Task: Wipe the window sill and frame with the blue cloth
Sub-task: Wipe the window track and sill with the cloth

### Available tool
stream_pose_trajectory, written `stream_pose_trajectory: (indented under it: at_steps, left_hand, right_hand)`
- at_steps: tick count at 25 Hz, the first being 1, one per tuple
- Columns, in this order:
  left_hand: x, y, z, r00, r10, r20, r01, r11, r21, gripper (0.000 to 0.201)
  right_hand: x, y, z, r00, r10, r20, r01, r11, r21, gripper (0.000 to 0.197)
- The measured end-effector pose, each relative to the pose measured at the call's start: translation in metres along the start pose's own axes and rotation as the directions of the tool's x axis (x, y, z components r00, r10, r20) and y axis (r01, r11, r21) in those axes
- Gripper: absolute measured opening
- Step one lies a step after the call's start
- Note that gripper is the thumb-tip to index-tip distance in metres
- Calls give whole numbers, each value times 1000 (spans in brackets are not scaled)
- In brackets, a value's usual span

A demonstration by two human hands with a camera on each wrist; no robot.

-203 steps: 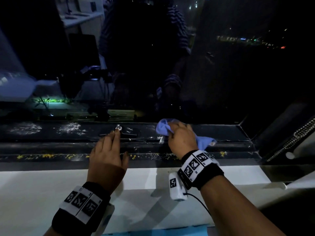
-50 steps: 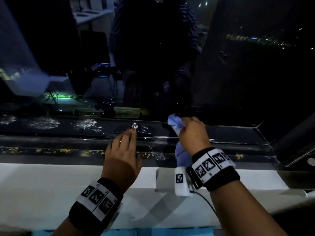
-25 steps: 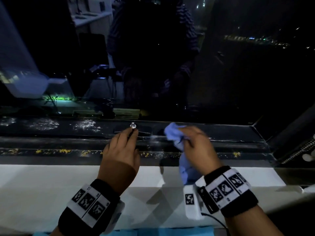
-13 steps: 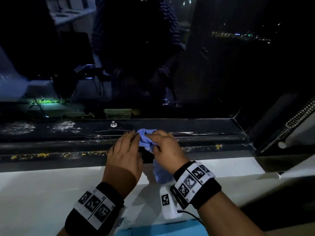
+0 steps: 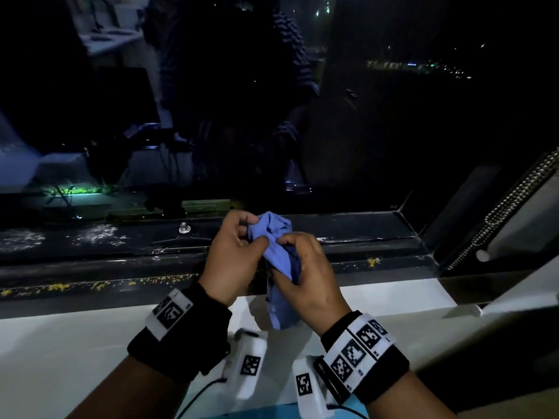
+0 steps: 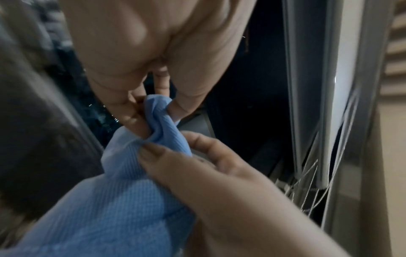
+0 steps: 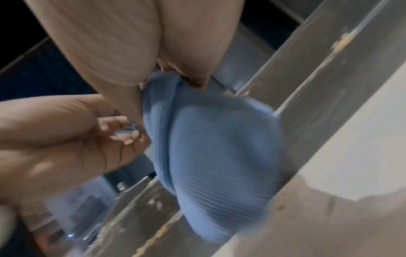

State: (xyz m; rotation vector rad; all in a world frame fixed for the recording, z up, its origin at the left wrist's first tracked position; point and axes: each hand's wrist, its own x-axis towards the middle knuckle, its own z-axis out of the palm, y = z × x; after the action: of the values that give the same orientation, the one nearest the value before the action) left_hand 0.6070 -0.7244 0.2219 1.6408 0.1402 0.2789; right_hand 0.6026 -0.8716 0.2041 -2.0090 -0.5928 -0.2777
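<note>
Left hand (image 5: 231, 255) and right hand (image 5: 305, 270) close together, both pinching the bunched blue cloth (image 5: 279, 261), held above the dark window frame (image 5: 363, 246), white window sill (image 5: 75, 343) below

White window sill (image 5: 75, 343) runs the width of the view — bare surface, with shadows. Along its far edge sits the dark window frame (image 5: 90, 267), its tracks carrying yellow crumbs (image 5: 60, 287), white specks (image 5: 96, 234) at the left end and one small metal knob (image 5: 184, 228).
</note>
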Motion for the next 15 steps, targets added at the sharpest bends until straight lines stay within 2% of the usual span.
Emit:
stream_pose_trajectory:
  at_steps: [2,3,4,5,6,7,8,9,11,13,15]
  left_hand:
    - [17,1,6,995,95,-23,-92,992,91,28]
    - [23,-1,8,987,160,-17,-150,951,269,29]
    - [27,-1,11,969,246,6,-209,813,544,31]
    - [31,-7,11,944,324,58,-253,603,757,34]
    - [32,-13,11,915,385,122,-289,415,862,32]
    - [32,-20,12,897,406,177,-325,330,886,26]
    - [30,-26,15,892,391,227,-358,305,883,21]
    - [29,-31,20,905,333,264,-365,293,884,28]
    - [27,-42,37,938,163,306,-339,255,906,56]
    - [25,-47,54,932,132,337,-362,320,875,65]
    - [26,-52,68,880,198,431,-473,300,828,65]
  right_hand:
    - [-3,8,-7,1000,9,-28,-12,995,-96,41]
    - [-5,13,-11,998,44,-40,-50,985,-166,41]
    - [-7,17,-14,995,86,-52,-96,970,-224,41]
    - [-9,22,-17,991,118,-64,-131,957,-260,40]
    - [-12,27,-20,989,129,-76,-145,948,-284,39]
    - [-15,32,-24,988,125,-91,-147,941,-304,37]
    - [-18,38,-29,987,120,-107,-148,937,-316,35]
    - [-21,44,-35,985,118,-123,-153,935,-321,34]
    - [-25,55,-45,980,117,-162,-165,931,-327,33]
    - [-28,62,-54,972,120,-201,-182,928,-324,32]
    - [-29,65,-60,966,127,-225,-195,930,-311,32]
